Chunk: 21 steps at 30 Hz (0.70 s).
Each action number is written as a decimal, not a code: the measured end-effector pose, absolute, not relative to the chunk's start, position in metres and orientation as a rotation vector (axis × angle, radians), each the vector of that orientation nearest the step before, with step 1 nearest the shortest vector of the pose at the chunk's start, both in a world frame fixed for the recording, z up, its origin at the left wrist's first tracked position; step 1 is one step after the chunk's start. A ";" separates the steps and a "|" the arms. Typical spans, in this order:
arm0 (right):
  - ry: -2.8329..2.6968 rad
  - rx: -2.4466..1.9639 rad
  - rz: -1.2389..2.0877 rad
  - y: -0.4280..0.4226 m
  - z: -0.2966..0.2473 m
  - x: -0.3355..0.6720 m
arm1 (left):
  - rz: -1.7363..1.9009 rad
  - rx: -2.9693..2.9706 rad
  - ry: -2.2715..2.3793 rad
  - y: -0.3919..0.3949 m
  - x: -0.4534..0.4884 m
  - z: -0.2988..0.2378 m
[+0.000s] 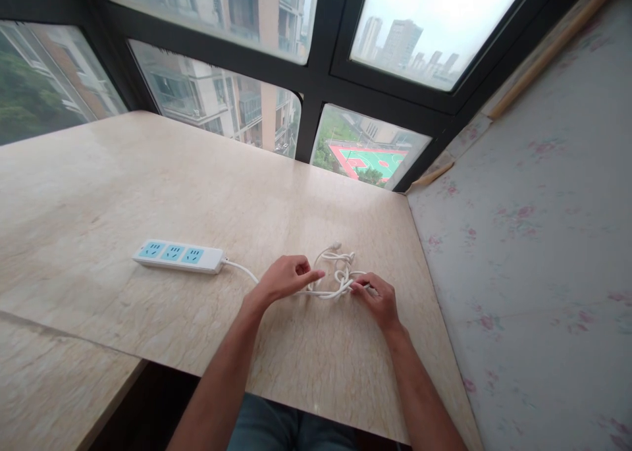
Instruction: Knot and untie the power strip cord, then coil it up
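Observation:
A white power cord (340,294) lies in a loose, knotted tangle on the marble-patterned surface. It runs left, partly behind my left hand, to a white power strip (178,256) with blue socket faces. My right hand (379,301) pinches the cord at the right side of the tangle between thumb and fingertips. At the tangle's left side is my left hand (285,276), its thumb stretched out apart from the curled fingers, close to the cord. The undersides of its fingers are hidden. What looks like the plug end (336,245) rests at the far side of the tangle.
The pale marble-patterned surface (197,187) reaches to dark-framed windows (326,85) at the back. A wall with flowered paper (523,240) closes off the right side. At the lower left, a dark gap (148,405) opens beneath the surface's front edge.

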State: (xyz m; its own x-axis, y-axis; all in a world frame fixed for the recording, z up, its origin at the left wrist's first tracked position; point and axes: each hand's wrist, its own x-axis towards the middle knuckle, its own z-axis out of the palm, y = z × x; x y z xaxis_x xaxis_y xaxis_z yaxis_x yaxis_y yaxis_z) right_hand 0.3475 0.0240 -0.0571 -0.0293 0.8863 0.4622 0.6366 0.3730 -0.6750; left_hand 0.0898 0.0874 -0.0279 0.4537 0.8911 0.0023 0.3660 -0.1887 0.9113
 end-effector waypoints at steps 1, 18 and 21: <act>-1.746 -1.351 0.363 0.024 -0.057 0.348 | 0.614 1.723 1.005 0.086 0.087 -0.027; -1.571 -1.188 -0.076 0.013 -0.056 0.320 | 1.178 1.715 0.992 0.082 0.100 -0.016; -1.772 -1.234 0.210 0.008 -0.060 0.296 | 1.206 1.681 0.992 0.081 0.104 -0.017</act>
State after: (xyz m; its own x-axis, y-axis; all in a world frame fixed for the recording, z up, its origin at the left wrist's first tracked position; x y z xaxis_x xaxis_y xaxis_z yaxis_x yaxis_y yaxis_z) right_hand 0.2962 0.0082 -0.0604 -0.0578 0.8064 0.5885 0.6463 0.4796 -0.5936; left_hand 0.1038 0.0812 -0.0173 0.2302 0.9205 0.3156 0.1329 -0.3510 0.9269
